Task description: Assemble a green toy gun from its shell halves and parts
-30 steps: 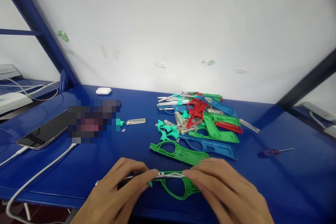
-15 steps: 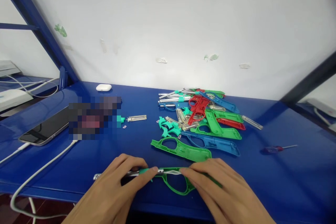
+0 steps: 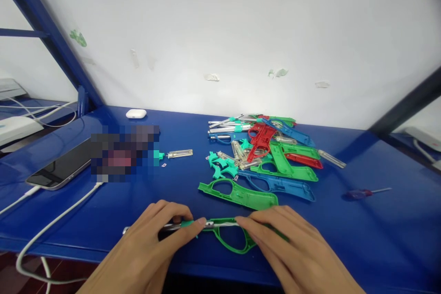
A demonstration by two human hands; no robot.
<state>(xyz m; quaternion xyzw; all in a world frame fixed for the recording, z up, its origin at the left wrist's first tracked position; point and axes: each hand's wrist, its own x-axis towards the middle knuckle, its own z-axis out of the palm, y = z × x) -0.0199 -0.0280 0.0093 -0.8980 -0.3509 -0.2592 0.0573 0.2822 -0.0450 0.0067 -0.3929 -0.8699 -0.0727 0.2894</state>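
Note:
A green plastic toy-gun shell [image 3: 234, 239] lies at the near edge of the blue table [image 3: 344, 239], with a thin metal tube and a teal piece along its top. My left hand [image 3: 155, 243] pinches the tube and teal piece at the shell's left end. My right hand [image 3: 292, 248] covers the shell's right end, fingertips pressing on its top edge. Another green shell [image 3: 237, 194] lies just beyond them.
A pile of red, green and blue shells, metal tubes and teal triggers [image 3: 265, 151] sits mid-table. A small screwdriver [image 3: 365, 192] lies at the right. At the left are a phone [image 3: 62, 167] with a white cable [image 3: 51, 229], an earbud case [image 3: 136, 113] and a loose tube [image 3: 177, 153].
The view has shifted slightly. My hands have stayed on the green shell, and the left fingers have slid the tube a little along its top.

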